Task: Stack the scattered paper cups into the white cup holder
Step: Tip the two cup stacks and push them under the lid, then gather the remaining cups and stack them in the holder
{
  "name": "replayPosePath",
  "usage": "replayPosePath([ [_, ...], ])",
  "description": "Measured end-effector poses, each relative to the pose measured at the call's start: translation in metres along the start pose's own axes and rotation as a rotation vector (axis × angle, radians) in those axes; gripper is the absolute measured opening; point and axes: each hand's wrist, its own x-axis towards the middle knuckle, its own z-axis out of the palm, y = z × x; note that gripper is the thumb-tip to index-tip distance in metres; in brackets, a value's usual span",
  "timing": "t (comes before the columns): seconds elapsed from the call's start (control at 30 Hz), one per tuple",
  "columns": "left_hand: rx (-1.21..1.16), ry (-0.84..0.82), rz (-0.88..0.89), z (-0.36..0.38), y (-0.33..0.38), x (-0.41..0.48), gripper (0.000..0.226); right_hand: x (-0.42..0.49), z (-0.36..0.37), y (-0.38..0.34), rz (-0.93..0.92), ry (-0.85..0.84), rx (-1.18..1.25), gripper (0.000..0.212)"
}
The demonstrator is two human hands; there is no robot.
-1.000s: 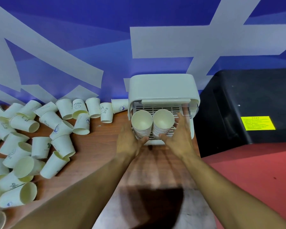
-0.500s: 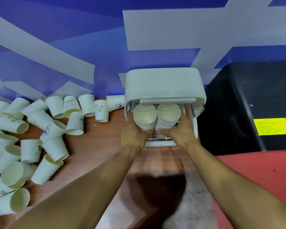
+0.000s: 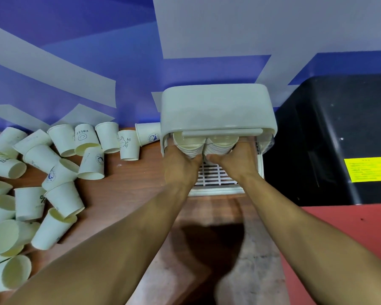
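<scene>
Our left hand curls round one stack of cups and our right hand round the other stack. The two sit side by side inside the white cup holder at the tabletop back right corner. Loose cups litter its left edge.

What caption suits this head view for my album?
The left hand and right hand hold two cup stacks in the white cup holder; loose cups litter the table.

Blue wall with pale grey shapes; wooden table; black box right; red surface.
</scene>
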Motion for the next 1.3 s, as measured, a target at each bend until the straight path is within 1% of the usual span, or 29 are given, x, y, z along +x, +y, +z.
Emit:
replayPosePath([
  [0.17,-0.043,0.089,-0.052,0.012,-0.001,0.007,0.071,0.007,0.012,-0.001,0.014,0.009,0.035,0.041],
  [0.27,-0.054,0.119,-0.103,0.016,0.003,0.009,0.067,0.010,0.016,0.002,0.017,0.022,0.057,0.041],
  [0.33,-0.049,0.130,-0.103,0.019,0.002,0.012,0.066,0.012,0.018,0.004,0.004,0.028,0.042,0.039],
  [0.53,0.023,0.095,-0.106,0.019,-0.007,0.016,0.064,0.010,0.019,0.002,0.000,0.039,0.005,0.039],
  [0.7,0.073,0.055,-0.236,0.014,-0.004,0.013,0.075,0.005,0.016,-0.004,0.034,0.035,-0.084,0.040],
  [0.8,0.039,0.020,-0.299,0.009,-0.001,0.003,0.070,0.000,0.017,-0.001,0.100,0.061,-0.130,0.041],
  [0.83,0.036,0.009,-0.302,0.006,0.000,-0.001,0.072,-0.003,0.018,-0.001,0.139,0.068,-0.142,0.045],
  [0.9,0.033,-0.011,-0.291,0.000,0.003,-0.010,0.082,-0.011,0.020,-0.001,0.198,0.093,-0.165,0.069],
  [0.93,0.046,-0.022,-0.289,-0.004,0.004,-0.013,0.086,-0.016,0.019,-0.004,0.199,0.106,-0.168,0.076],
  [0.97,0.071,-0.033,-0.292,-0.008,0.004,-0.017,0.086,-0.021,0.017,-0.007,0.194,0.114,-0.173,0.077],
  [1.03,0.114,-0.047,-0.278,-0.016,0.003,-0.023,0.080,-0.030,0.011,-0.015,0.206,0.110,-0.214,0.071],
  [1.13,0.167,-0.092,-0.216,-0.031,0.005,-0.038,0.064,-0.046,0.006,-0.025,0.229,0.101,-0.273,0.061],
  [1.2,0.200,-0.121,-0.163,-0.044,0.008,-0.048,0.058,-0.059,0.010,-0.033,0.187,0.053,-0.262,0.057],
  [1.3,0.272,-0.113,-0.083,-0.068,0.010,-0.060,0.050,-0.080,0.022,-0.052,0.108,-0.018,-0.249,0.054],
])
